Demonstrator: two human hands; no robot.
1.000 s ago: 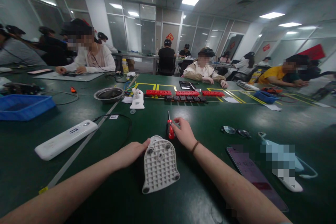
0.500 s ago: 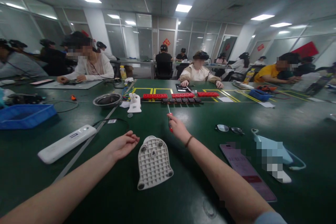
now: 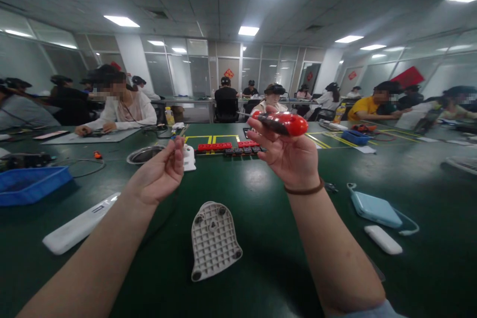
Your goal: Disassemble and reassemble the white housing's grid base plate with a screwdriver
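Observation:
My right hand point(image 3: 296, 161) is raised over the table, palm up, holding a screwdriver point(image 3: 286, 123) with a red and black handle. Its thin metal shaft points left. My left hand point(image 3: 160, 174) is also lifted, with fingertips curled together; anything between them is too small to make out. On the table below, between my forearms, lies a light grey plastic base point(image 3: 215, 246) with a grid of ribs and dark round feet at its corners. Just beyond my left fingers stands a white plastic part point(image 3: 190, 160), partly hidden.
A metal bowl point(image 3: 134, 156) sits beyond my left hand. To the left are a white elongated device point(image 3: 80, 226) and a blue tray point(image 3: 33, 186). Red strips point(image 3: 214, 147) lie farther back. A light blue power bank point(image 3: 376, 207) is at right. Co-workers sit across the table.
My right hand has risen from the strips toward me, turning palm up with the screwdriver. My left hand has lifted from beside the grey base. The view has tilted upward.

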